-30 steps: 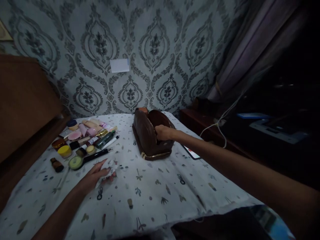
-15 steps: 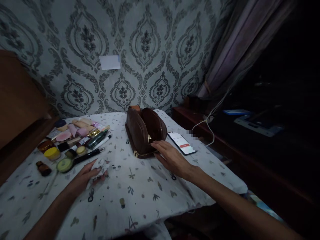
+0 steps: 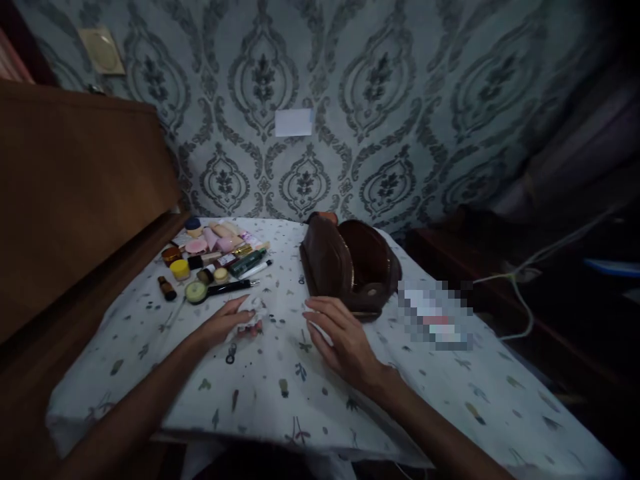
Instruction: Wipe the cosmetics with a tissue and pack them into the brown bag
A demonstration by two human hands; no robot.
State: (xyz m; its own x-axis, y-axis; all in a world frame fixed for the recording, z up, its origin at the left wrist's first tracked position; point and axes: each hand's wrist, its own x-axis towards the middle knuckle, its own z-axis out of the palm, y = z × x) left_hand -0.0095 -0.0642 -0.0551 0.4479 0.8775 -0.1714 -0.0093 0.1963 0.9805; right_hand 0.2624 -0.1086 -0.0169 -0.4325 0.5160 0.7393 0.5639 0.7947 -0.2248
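My left hand (image 3: 231,323) is closed around a crumpled white tissue (image 3: 256,308), low over the patterned cloth on the table. Just in front of the brown cosmetic bag (image 3: 327,263) is my right hand (image 3: 345,337), its fingers stretched out and nothing in them. The bag stands with its top unzipped and its sides spread; its inside looks dark. To the left lies a group of cosmetics, among them a yellow-lidded jar (image 3: 180,269), a round green-topped container (image 3: 196,291), a black pen-like tube (image 3: 230,287) and a small brown bottle (image 3: 167,288).
A blurred-out phone (image 3: 435,317) lies right of the bag. A wooden cabinet (image 3: 85,200) borders the table on the left, and patterned wallpaper rises behind. A white cable (image 3: 525,313) hangs at the right. The cloth-covered table (image 3: 260,407) drops off at its front edge.
The view has turned left, so things sit farther right in the picture. My right hand has drawn back from the bag's opening toward me. My left hand still holds the tissue.
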